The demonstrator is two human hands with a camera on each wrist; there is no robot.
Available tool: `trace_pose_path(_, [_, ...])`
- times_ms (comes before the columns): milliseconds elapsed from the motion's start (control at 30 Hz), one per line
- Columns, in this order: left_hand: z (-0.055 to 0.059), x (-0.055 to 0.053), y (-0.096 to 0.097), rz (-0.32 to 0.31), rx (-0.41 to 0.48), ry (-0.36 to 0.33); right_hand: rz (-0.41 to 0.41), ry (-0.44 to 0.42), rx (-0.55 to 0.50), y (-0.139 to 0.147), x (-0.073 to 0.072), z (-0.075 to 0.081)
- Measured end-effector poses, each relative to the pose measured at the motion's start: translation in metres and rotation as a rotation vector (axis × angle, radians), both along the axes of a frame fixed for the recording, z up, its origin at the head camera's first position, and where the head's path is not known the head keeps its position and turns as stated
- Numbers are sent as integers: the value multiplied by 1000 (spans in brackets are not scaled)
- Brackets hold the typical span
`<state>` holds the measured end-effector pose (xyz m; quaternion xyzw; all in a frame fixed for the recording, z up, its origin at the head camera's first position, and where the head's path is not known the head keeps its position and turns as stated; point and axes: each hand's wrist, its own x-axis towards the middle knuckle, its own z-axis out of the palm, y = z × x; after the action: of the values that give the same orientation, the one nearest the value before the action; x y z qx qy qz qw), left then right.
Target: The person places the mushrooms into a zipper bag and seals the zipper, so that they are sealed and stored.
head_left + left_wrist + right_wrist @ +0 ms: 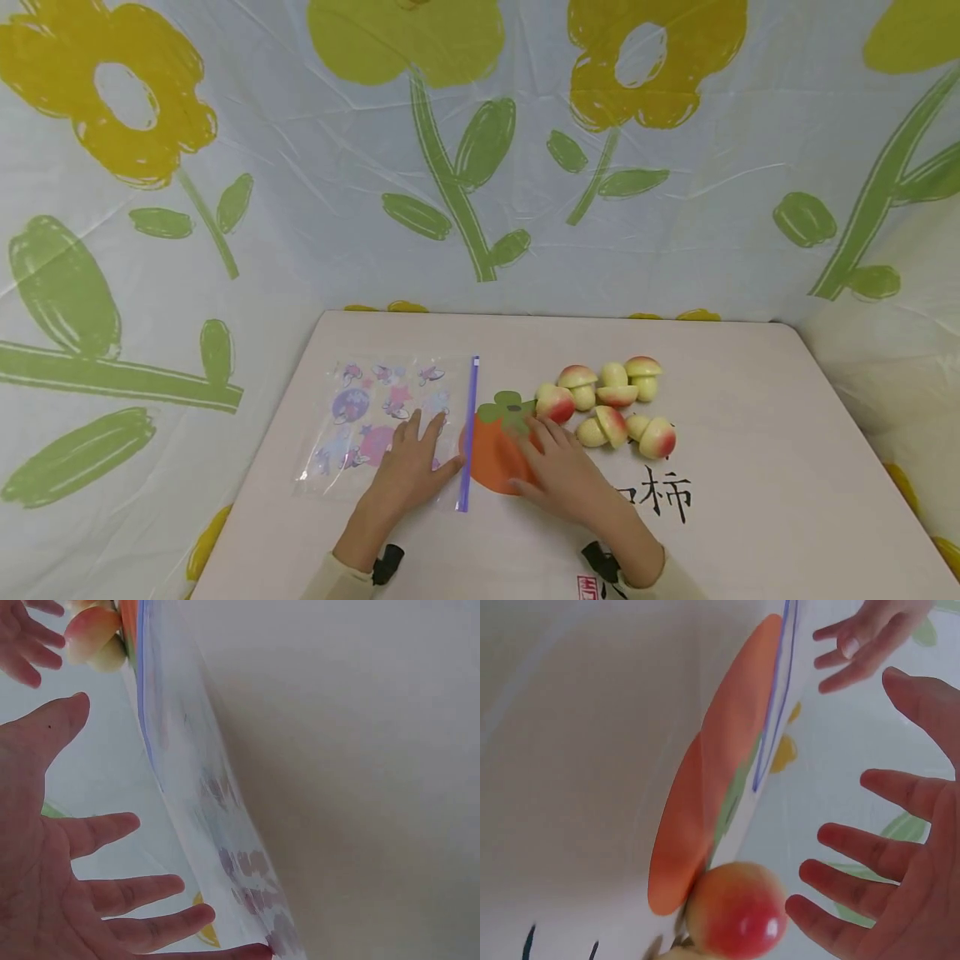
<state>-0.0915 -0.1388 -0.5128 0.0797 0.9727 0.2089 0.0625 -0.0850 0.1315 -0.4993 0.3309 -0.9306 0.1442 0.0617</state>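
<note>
A clear zip bag (352,442) printed with pink, purple and blue figures lies flat on the table, its purple zip edge (472,433) facing right. Over the bag's right part is my left hand (408,471), fingers spread; in the left wrist view the little finger appears close to the bag's surface. My right hand (562,479) hovers with spread fingers above the persimmon print on the tablecloth, holding nothing. Several toy mushrooms with red-and-yellow caps cluster just beyond it, the nearest being a mushroom (556,403) by its fingertips.
The pale tablecloth (765,467) has an orange persimmon print (498,458) and black written characters (666,493). Behind the table hangs a white curtain (315,208) with yellow flowers and green leaves. Another mushroom (652,437) lies at the group's right.
</note>
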Motion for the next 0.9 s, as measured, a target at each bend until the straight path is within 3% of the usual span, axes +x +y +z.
trace_pose_path(433, [-4,-1,2,-10,-18,-29,96,-135,173,-29,-7,-9])
trace_pose_path(700, [-2,1,5,-11,-48,-28,116,-93,240,-45,-15,-6])
trace_pose_path(900, [-4,0,9,-8,-90,-37,122,-34,233,-50,-18,-8])
